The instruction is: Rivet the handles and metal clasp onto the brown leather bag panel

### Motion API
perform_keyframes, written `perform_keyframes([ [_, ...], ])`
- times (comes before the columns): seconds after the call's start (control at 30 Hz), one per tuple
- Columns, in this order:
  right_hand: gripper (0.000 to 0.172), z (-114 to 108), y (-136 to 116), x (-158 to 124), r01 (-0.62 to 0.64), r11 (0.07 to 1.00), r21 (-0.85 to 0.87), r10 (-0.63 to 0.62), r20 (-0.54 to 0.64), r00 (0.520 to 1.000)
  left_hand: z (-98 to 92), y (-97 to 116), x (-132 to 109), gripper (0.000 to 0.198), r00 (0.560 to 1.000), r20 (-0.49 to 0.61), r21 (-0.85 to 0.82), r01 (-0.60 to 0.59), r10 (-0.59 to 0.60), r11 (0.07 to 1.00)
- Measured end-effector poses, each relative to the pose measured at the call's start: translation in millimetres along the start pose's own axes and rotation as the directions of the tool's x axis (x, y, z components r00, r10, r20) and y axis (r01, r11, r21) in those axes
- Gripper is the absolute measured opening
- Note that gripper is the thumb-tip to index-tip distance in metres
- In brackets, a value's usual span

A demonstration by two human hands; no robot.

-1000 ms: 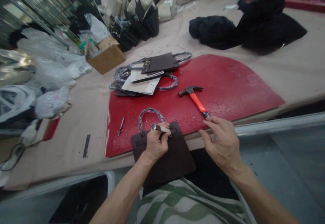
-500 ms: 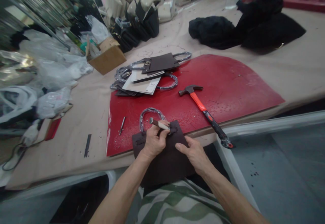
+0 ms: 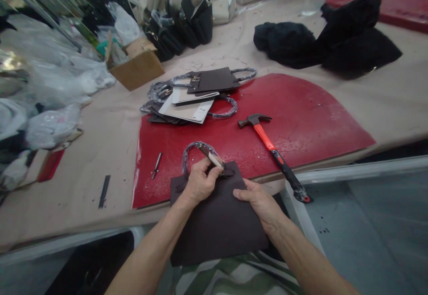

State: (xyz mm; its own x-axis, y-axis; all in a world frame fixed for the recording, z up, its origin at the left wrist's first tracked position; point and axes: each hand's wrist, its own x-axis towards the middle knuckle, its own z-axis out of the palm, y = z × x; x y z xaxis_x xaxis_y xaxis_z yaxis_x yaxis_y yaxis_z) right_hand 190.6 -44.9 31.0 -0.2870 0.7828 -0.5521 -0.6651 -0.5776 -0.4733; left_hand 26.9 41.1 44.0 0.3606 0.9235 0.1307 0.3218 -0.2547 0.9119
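A dark brown bag panel rests near my lap, its upper part at the edge of the red board. A plastic-wrapped handle loops up from its top. My left hand is closed in a pinch on a narrow brown-and-white strip with a shiny end, over the panel's upper part. Whether that strip is fixed to the panel is hidden by the fingers. At the panel's right edge, my right hand grips it with the thumb on top and the fingers behind.
A claw hammer lies on the red board, its handle past the near edge. A metal punch-like rod lies at left. Stacked bag panels are behind. Black cloth, a cardboard box and plastic bags stand around.
The panel now shows more of its lower part, tilted flatter toward me. The strip in my left hand has turned slightly upright. My view has shifted a little; both hands keep their holds.
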Motion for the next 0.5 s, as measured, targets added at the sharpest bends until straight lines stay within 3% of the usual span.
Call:
perform_keyframes([
  [0.2,0.038,0,2,4,0.101,0.992,-0.073,-0.101,0.011,0.995,-2.4,0,0,0.015,1.0,0.014,-0.02,0.009,-0.009,1.0],
  [0.5,0.032,-10,9,14,0.149,0.973,-0.176,-0.152,-0.005,0.988,-2.1,-2,-1,0.015,1.0,0.003,-0.009,-0.021,0.021,1.0],
])
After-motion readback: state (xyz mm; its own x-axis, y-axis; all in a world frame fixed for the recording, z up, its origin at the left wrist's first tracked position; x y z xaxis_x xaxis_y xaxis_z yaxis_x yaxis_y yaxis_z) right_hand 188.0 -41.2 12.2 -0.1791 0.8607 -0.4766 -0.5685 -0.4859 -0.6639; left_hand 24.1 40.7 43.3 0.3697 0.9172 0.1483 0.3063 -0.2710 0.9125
